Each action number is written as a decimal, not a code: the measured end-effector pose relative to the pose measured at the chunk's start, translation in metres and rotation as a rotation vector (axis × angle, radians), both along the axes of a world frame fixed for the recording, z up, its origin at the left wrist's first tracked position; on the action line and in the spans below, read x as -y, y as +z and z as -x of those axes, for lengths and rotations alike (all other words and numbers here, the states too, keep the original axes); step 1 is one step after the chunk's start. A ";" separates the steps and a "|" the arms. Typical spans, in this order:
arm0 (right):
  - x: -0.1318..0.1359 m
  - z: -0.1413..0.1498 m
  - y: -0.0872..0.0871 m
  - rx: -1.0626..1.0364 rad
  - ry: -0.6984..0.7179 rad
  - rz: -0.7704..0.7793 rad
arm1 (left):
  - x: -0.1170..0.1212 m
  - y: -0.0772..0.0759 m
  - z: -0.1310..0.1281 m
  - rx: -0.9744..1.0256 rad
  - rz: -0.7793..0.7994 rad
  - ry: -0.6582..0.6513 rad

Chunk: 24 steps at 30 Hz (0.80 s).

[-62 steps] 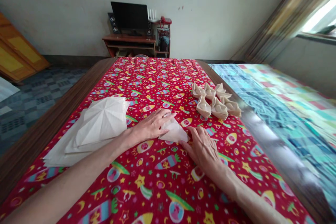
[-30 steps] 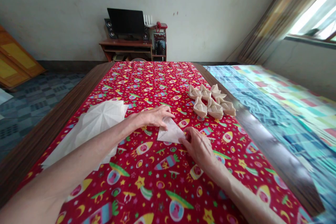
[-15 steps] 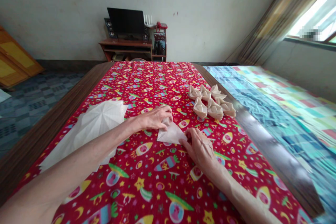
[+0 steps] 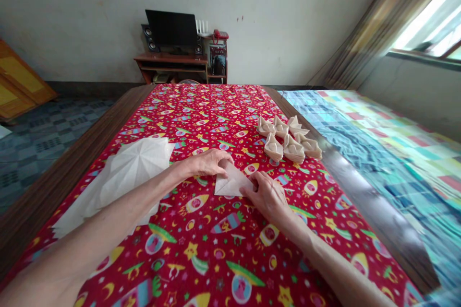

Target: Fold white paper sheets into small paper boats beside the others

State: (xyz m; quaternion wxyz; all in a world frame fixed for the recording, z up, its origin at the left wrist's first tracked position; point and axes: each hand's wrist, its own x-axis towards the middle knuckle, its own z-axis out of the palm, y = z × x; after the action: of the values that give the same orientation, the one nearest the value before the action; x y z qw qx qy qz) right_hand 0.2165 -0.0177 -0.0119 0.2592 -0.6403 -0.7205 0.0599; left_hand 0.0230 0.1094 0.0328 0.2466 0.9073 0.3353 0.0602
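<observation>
A small folded sheet of pale paper (image 4: 232, 182) lies on the red patterned cloth between my hands. My left hand (image 4: 212, 162) grips its upper left corner, with the thumb on the near side. The paper's right corner is pinched between the thumb and fingers of my right hand (image 4: 267, 192). Under and beyond my left forearm spreads a stack of creased pale paper sheets (image 4: 139, 158). Several folded paper boats (image 4: 293, 146) stand in two rows to the right, past my right hand.
The red cloth (image 4: 201, 273) covers most of a dark wooden table (image 4: 118, 105). To the right is a bed with a checked cover (image 4: 345, 139). Against the far wall, a desk (image 4: 173, 59) carries a monitor (image 4: 171, 29), speakers and a red telephone (image 4: 220, 35).
My right hand has shifted slightly left along the paper, which now shows a narrower folded shape. My left hand's fingers have moved a little down and left.
</observation>
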 end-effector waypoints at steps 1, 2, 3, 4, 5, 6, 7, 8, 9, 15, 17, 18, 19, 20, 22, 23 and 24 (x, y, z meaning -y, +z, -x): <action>-0.003 0.001 0.003 -0.012 -0.003 0.048 | 0.002 0.000 0.002 0.009 -0.002 0.027; -0.007 0.001 0.007 -0.025 0.007 0.093 | 0.004 -0.001 0.005 0.022 -0.005 0.056; -0.012 0.001 0.011 -0.040 0.027 0.130 | 0.006 -0.002 0.008 0.038 -0.007 0.086; -0.017 0.001 0.015 -0.057 0.073 0.153 | 0.009 -0.003 0.011 0.052 -0.011 0.113; -0.022 0.000 0.018 -0.071 0.140 0.153 | 0.013 -0.005 0.014 0.063 -0.018 0.138; -0.028 0.000 0.021 -0.078 0.200 0.137 | 0.016 -0.007 0.018 0.071 -0.029 0.161; -0.034 -0.001 0.024 -0.082 0.239 0.121 | 0.020 -0.009 0.021 0.075 -0.042 0.180; -0.039 -0.002 0.026 -0.076 0.284 0.111 | 0.023 -0.011 0.024 0.080 -0.056 0.200; -0.044 -0.002 0.027 -0.065 0.317 0.109 | 0.027 -0.013 0.026 0.084 -0.070 0.218; -0.052 0.002 0.026 -0.023 0.338 0.196 | 0.037 -0.020 0.026 0.121 -0.120 0.248; -0.050 0.003 0.022 -0.031 0.305 0.182 | 0.036 -0.022 0.024 0.139 -0.125 0.244; -0.049 0.004 0.020 -0.042 0.292 0.168 | 0.035 -0.022 0.023 0.150 -0.124 0.239; -0.048 0.004 0.017 -0.059 0.288 0.148 | 0.034 -0.023 0.022 0.161 -0.122 0.230; -0.047 0.004 0.015 -0.084 0.290 0.120 | 0.033 -0.024 0.022 0.173 -0.120 0.220; -0.044 0.003 0.011 -0.138 0.316 0.048 | 0.032 -0.026 0.024 0.197 -0.116 0.196; -0.043 0.002 0.010 -0.159 0.337 0.008 | 0.032 -0.026 0.025 0.209 -0.116 0.184; -0.042 0.001 0.009 -0.172 0.355 -0.032 | 0.032 -0.027 0.027 0.222 -0.119 0.173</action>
State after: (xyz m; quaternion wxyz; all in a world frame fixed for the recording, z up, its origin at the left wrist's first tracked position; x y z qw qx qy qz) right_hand 0.2150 0.0240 -0.0028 0.3151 -0.4915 -0.7983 0.1477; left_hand -0.0039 0.0775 0.0062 0.2216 0.8759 0.3786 0.2009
